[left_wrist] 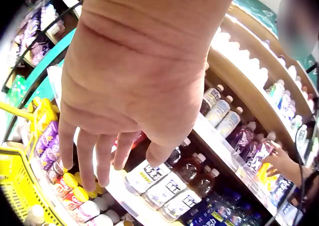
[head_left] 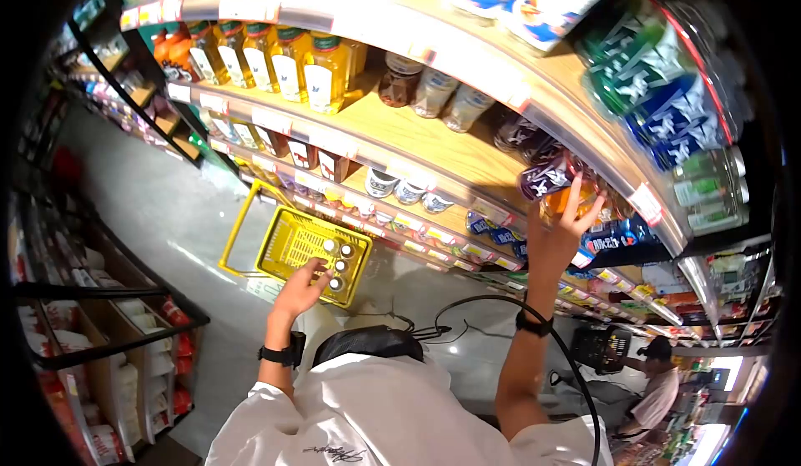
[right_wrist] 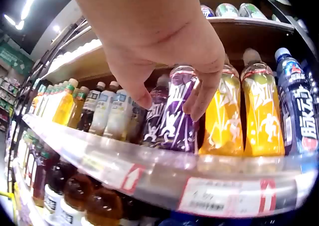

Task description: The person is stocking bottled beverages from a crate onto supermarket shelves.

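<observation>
My right hand (head_left: 557,236) reaches into the shelf with its fingers spread. In the right wrist view its thumb and fingertips straddle the neck and front of a purple drink bottle (right_wrist: 180,118), close to its sides. A second purple bottle (right_wrist: 155,117) stands just left of it, and orange drink bottles (right_wrist: 262,106) stand to the right. My left hand (head_left: 299,289) hangs loosely with its fingers apart and holds nothing. From the head it overlaps the edge of a yellow shopping basket (head_left: 271,245), in which several bottles with pale caps (head_left: 336,266) stand.
A price-tag rail (right_wrist: 164,186) runs along the shelf front. Yellow juice bottles (head_left: 324,74) line the shelf farther left, and blue bottles (right_wrist: 297,101) stand at the right. A black cable (head_left: 576,366) loops past my right arm. Another person (head_left: 659,391) is behind at the right.
</observation>
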